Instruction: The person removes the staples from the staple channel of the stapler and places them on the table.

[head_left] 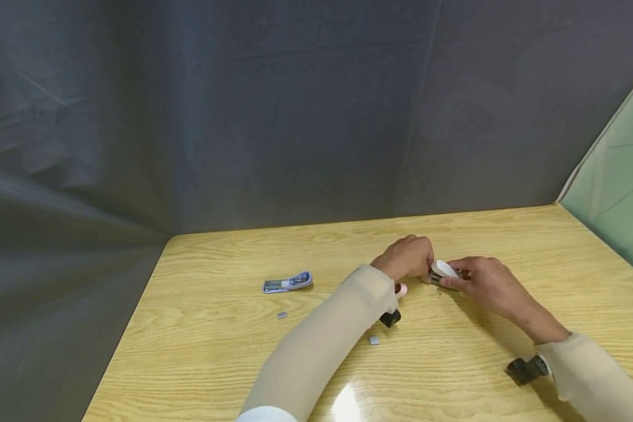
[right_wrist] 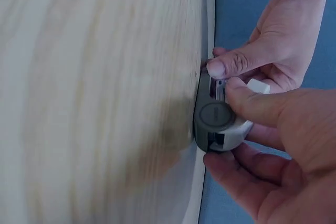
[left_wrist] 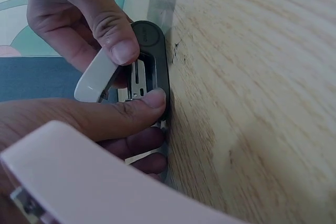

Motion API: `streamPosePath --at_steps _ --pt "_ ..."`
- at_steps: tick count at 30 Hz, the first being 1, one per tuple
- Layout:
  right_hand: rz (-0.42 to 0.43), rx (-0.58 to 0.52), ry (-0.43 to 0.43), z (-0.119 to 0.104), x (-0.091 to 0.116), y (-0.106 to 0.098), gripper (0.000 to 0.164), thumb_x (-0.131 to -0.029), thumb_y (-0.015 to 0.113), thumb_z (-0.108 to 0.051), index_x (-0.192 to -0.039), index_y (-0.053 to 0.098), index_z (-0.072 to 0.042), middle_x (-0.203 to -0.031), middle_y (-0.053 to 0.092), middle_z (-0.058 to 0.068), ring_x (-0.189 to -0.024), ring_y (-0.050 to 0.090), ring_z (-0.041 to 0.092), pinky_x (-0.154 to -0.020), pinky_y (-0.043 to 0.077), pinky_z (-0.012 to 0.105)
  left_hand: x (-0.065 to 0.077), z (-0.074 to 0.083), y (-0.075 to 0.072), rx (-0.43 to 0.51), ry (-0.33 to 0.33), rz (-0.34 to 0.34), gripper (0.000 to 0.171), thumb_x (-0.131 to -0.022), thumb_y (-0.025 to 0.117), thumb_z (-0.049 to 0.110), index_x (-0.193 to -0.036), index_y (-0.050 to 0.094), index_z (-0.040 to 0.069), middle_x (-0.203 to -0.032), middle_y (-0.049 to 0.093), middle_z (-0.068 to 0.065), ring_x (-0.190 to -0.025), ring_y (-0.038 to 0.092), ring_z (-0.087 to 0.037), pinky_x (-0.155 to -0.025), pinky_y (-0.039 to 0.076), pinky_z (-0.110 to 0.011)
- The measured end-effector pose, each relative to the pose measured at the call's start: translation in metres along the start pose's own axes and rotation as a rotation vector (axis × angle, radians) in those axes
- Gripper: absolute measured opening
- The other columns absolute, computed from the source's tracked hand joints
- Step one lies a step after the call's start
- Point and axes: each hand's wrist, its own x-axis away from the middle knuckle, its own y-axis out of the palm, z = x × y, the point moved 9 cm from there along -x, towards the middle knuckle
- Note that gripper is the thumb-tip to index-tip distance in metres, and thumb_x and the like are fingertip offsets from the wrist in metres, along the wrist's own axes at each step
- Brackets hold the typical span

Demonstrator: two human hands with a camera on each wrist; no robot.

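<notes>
Both hands hold a white and dark grey stapler (head_left: 445,269) at the right of the table. Its white top arm is lifted away from the dark base, and the metal staple channel shows between them in the left wrist view. My left hand (head_left: 407,257) grips the front end of the base, thumb on top and fingers beneath. At the hinge end, my right hand (head_left: 487,284) pinches the stapler, its thumb against the white arm (left_wrist: 94,80). A pink stapler (head_left: 401,291), partly hidden by the left wrist, stands close by and fills the lower left wrist view.
A lilac stapler (head_left: 288,283) lies opened on the wooden table (head_left: 216,351), left of the hands. Two small strips of staples lie nearer: one strip (head_left: 282,315) below that stapler, another strip (head_left: 374,340) beside the left sleeve. A dark curtain (head_left: 295,117) hangs behind.
</notes>
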Motion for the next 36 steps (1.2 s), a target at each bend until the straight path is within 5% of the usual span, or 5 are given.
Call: streamPosePath --at_steps 5,23,30,36 --pt "0.007 -0.053 0.009 0.005 0.003 -0.003 0.014 -0.089 0.082 -0.009 -0.101 0.078 -0.003 -0.094 0.075 0.008 -0.081 0.070 0.019 -0.061 0.054 0.029 -0.002 0.003 0.002 -0.017 0.016 -0.011 0.015 -0.083 0.088 0.022 -0.073 0.077 0.022 -0.075 0.063 0.015 -0.071 0.053 -0.006 -0.063 0.043 -0.021" --pt "0.050 -0.130 0.037 0.007 0.007 -0.004 0.015 -0.091 0.074 -0.002 -0.104 0.065 0.000 -0.096 0.074 0.012 -0.090 0.072 0.031 -0.065 0.054 0.030 0.002 0.000 0.001 -0.013 0.024 0.011 0.027 -0.082 0.089 0.023 -0.065 0.068 0.019 -0.067 0.059 0.010 -0.061 0.045 -0.008 -0.057 0.039 -0.023" --pt "0.068 -0.194 0.053 0.010 0.014 -0.008 0.011 -0.096 0.068 -0.001 -0.103 0.059 -0.001 -0.095 0.070 0.008 -0.070 0.056 0.010 -0.056 0.044 0.026 0.002 0.002 0.002 -0.019 0.004 0.009 0.021 -0.082 0.089 0.023 -0.071 0.072 0.021 -0.075 0.063 0.013 -0.067 0.052 -0.007 -0.060 0.043 -0.022" --pt "0.074 -0.219 0.078 0.014 0.018 -0.009 0.014 -0.096 0.067 -0.001 -0.105 0.056 -0.002 -0.102 0.071 0.014 -0.059 0.045 0.008 -0.050 0.039 0.027 0.003 0.004 0.001 -0.013 0.006 0.025 0.020 -0.082 0.090 0.022 -0.073 0.072 0.022 -0.075 0.062 0.015 -0.069 0.053 -0.006 -0.062 0.043 -0.021"
